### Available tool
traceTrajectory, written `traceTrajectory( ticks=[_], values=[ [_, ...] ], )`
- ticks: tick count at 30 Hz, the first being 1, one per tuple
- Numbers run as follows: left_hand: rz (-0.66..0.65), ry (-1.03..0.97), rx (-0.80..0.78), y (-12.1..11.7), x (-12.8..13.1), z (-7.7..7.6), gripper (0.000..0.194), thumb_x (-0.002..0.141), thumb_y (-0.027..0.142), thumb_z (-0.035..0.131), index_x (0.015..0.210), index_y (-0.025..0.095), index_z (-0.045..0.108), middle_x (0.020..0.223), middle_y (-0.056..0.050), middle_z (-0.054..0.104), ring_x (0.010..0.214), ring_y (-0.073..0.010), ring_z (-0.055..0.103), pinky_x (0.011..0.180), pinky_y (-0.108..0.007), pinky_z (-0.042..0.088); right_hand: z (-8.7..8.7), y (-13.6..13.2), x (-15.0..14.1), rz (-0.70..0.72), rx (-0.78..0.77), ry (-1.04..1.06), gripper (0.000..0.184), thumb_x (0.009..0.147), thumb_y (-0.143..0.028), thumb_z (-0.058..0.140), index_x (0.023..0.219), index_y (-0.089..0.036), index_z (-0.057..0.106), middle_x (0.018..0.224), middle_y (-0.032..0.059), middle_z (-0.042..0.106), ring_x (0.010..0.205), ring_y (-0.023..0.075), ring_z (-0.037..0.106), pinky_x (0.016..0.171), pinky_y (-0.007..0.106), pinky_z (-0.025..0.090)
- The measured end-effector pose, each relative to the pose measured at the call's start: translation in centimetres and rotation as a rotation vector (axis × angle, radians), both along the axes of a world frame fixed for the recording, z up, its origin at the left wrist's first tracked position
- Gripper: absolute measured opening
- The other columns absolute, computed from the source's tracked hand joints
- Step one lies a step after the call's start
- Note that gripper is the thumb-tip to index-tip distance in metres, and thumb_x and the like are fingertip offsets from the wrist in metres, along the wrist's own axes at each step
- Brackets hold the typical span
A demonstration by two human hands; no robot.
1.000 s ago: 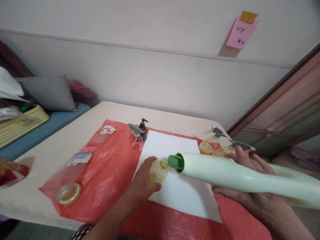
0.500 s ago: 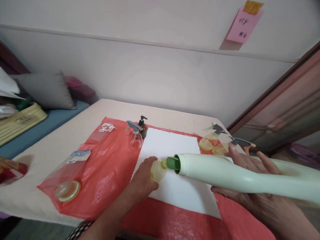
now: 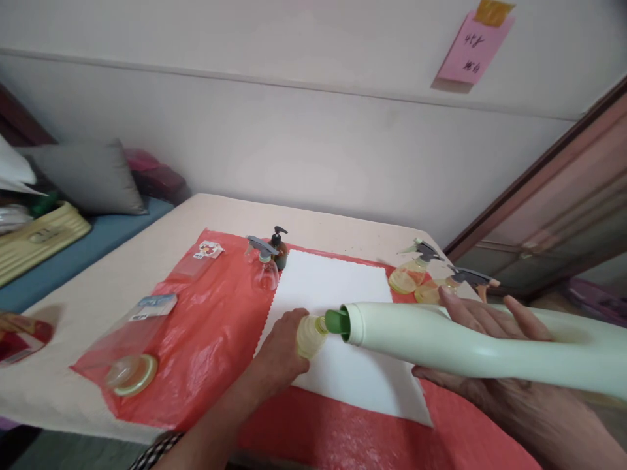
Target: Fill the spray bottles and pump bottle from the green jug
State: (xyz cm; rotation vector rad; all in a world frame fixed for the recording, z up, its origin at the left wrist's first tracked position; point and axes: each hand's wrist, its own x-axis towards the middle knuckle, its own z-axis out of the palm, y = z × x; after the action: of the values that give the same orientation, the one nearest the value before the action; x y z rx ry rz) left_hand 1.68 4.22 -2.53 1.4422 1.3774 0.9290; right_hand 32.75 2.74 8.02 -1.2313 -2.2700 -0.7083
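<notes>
My left hand is wrapped round a small clear bottle with a yellowish tint, tilted over the white sheet. My right hand grips a large pale green bottle, which lies almost level in the air. Its dark green spout meets the small bottle's mouth. Whether liquid is flowing between them is too small to make out. Beyond my right hand are two yellowish spray bottles, one upright and another partly hidden by my fingers.
A red plastic sheet covers much of the table. On it are a clear spray bottle, a dark pump bottle, clear packets and a transparent domed lid. A pink note hangs on the wall.
The view has shifted very slightly. Both hands keep their grips, and the spout stays at the small bottle's mouth.
</notes>
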Motion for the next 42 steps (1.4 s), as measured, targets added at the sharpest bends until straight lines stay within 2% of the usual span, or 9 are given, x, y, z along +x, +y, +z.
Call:
traceTrajectory(
  ticks=[4, 9, 14, 19, 23, 29, 42],
  values=[
    [-0.02, 0.055, 0.014, -0.04, 0.03, -0.29, 0.068, 0.052, 0.005, 0.066, 0.117, 0.026, 0.064, 0.116, -0.008, 0.064, 0.106, -0.0326, 0.057, 0.09, -0.04, 0.042, 0.0, -0.18, 0.14, -0.002, 0.043, -0.198, 0.069, 0.097, -0.062, 0.035, 0.159, -0.034, 0.021, 0.138, 0.0113, 0.061, 0.121, 0.0342, 0.06, 0.117, 0.064, 0.032],
    [-0.057, 0.11, -0.001, -0.1, 0.11, 0.03, 0.068, 0.054, 0.005, 0.064, 0.12, 0.022, 0.063, 0.118, -0.011, 0.063, 0.107, -0.0346, 0.056, 0.089, -0.043, 0.043, 0.08, -0.35, 0.04, -0.024, 0.035, -0.248, 0.068, 0.096, -0.063, 0.036, 0.155, -0.029, 0.035, 0.142, 0.016, 0.058, 0.122, 0.0381, 0.058, 0.114, 0.067, 0.033],
    [-0.042, 0.077, 0.0, -0.12, 0.14, 0.3, 0.065, 0.053, 0.005, 0.066, 0.114, 0.024, 0.065, 0.113, -0.008, 0.064, 0.102, -0.0322, 0.057, 0.086, -0.04, 0.043, 0.11, -0.55, 0.04, -0.034, 0.024, -0.253, 0.063, 0.095, -0.064, 0.041, 0.149, -0.032, 0.046, 0.142, 0.0137, 0.058, 0.123, 0.0378, 0.058, 0.115, 0.066, 0.033],
    [-0.028, 0.082, -0.012, -0.14, 0.21, 0.02, 0.07, 0.051, 0.005, 0.066, 0.118, 0.024, 0.063, 0.113, -0.008, 0.064, 0.104, -0.0325, 0.058, 0.087, -0.04, 0.044, -0.12, -0.59, 0.18, -0.054, 0.013, -0.283, 0.063, 0.094, -0.065, 0.043, 0.143, -0.027, 0.055, 0.14, 0.0158, 0.059, 0.124, 0.0398, 0.057, 0.114, 0.067, 0.032],
    [-0.067, 0.117, -0.019, -0.02, 0.17, -0.01, 0.072, 0.054, 0.006, 0.066, 0.123, 0.022, 0.059, 0.118, -0.009, 0.062, 0.108, -0.0338, 0.056, 0.091, -0.043, 0.043, -0.05, -0.63, 0.13, -0.054, 0.035, -0.298, 0.066, 0.097, -0.064, 0.036, 0.144, -0.022, 0.053, 0.137, 0.0175, 0.06, 0.125, 0.0396, 0.057, 0.115, 0.066, 0.032],
    [-0.176, 0.28, -0.071, 0.2, 0.05, 0.1, 0.076, 0.057, 0.007, 0.065, 0.13, 0.021, 0.048, 0.127, -0.008, 0.057, 0.113, -0.0278, 0.053, 0.096, -0.039, 0.044, 0.4, -0.56, -0.07, -0.072, 0.095, -0.396, 0.069, 0.099, -0.062, 0.031, 0.146, -0.015, 0.051, 0.134, 0.0171, 0.063, 0.121, 0.039, 0.06, 0.114, 0.064, 0.035],
    [-0.173, 0.303, -0.095, 0.16, 0.07, 0.1, 0.082, 0.058, 0.007, 0.066, 0.136, 0.021, 0.043, 0.133, -0.008, 0.055, 0.12, -0.0268, 0.051, 0.1, -0.037, 0.043, 0.42, -0.69, -0.19, -0.097, 0.071, -0.413, 0.069, 0.1, -0.059, 0.028, 0.152, -0.016, 0.042, 0.136, 0.0167, 0.062, 0.125, 0.0412, 0.057, 0.114, 0.065, 0.035]
  ],
)
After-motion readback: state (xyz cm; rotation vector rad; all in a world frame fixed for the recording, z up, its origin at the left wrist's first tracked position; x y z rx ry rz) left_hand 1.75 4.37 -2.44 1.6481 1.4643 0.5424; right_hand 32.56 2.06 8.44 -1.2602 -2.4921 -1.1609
